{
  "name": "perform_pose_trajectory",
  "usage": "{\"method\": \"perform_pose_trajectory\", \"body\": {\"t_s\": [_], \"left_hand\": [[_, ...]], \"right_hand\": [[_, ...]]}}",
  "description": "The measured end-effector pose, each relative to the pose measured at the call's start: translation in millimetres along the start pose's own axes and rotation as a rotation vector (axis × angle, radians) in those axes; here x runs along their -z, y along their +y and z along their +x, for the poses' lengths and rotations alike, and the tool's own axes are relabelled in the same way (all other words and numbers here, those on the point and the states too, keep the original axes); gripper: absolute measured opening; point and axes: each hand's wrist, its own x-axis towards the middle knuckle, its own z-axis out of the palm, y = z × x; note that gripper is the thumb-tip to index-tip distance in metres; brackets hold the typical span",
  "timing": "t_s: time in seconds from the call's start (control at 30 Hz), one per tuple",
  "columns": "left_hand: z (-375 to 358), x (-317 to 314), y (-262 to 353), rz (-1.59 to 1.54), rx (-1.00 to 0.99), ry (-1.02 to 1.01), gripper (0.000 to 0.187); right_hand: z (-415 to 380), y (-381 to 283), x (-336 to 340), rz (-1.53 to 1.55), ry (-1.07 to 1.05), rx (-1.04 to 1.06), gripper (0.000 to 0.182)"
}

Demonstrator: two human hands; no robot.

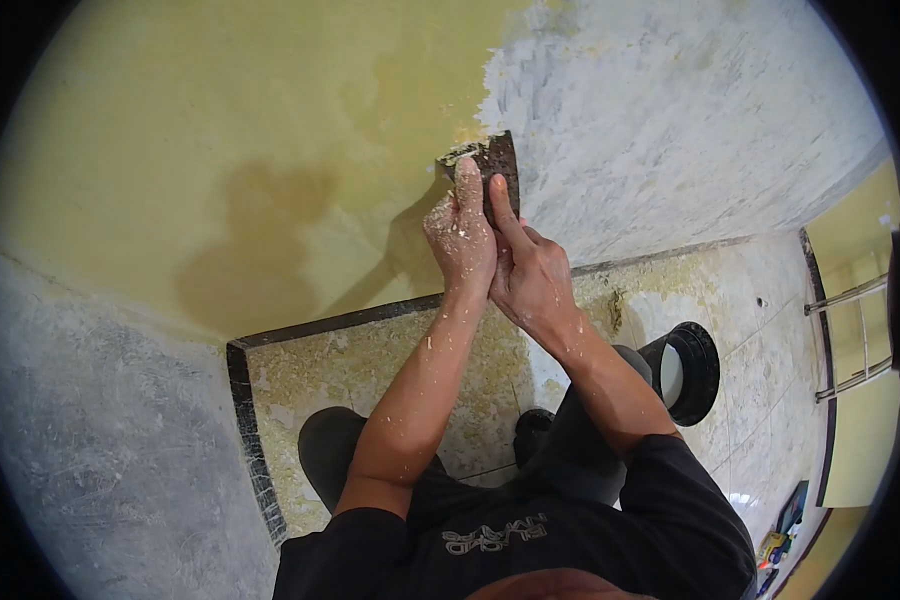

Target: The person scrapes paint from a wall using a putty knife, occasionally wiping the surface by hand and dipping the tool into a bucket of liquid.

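Observation:
Both of my hands grip a dark, flat scraper [503,160], its edge against the wall where yellow paint meets a bare grey-white patch. My left hand [463,235] is dusted with paint flakes, its thumb pressed along the blade. Close beside it, my right hand [532,270] has one finger stretched up onto the blade; the scraper's handle is hidden behind the hands. Paint crumbs cling to the blade's upper edge. Yellow paint [270,120] covers the wall to the left, and the scraped patch [660,120] spreads to the right.
A black bucket [708,375] with something whitish inside stands by my right knee. Paint flakes litter the tiled floor [300,385]. A dark skirting strip [340,322] runs along the wall base. At the far right are a metal rack [850,295] and small colourful items [773,548].

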Motion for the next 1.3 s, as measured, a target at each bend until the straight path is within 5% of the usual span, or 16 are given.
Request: {"method": "perform_pose_trajectory", "body": {"t_s": [0.53,0.7,0.83,1.0,1.07,1.17,1.3], "left_hand": [[4.7,6.9,6.7,0.096,-0.08,0.007,0.051],[16.1,4.0,32.0,0.292,-0.344,0.04,0.055],[16.9,-2.2,64.0,0.084,-0.291,0.002,0.057],[5.2,1.3,9.3,0.202,-0.361,0.039,0.054],[-1.0,1.2,13.2,0.241,-0.114,-0.008,0.053],[14.9,-7.6,40.2,0.177,-0.429,0.059,0.058],[16.7,-4.3,67.5,0.153,-0.333,0.015,0.056]], "right_hand": [[0.0,-3.1,-10.9,0.208,0.021,-0.009,0.075],[21.1,-11.9,-9.5,0.206,0.171,0.072,0.075],[46.9,-30.2,10.9,0.129,0.171,0.103,0.076],[5.0,7.8,-12.7,0.082,0.147,0.083,0.078],[3.2,6.9,-10.1,0.055,0.025,-0.029,0.076],[34.1,-8.2,0.3,0.127,0.201,0.14,0.076],[50.2,-23.2,10.6,0.072,0.169,0.092,0.075]]}}
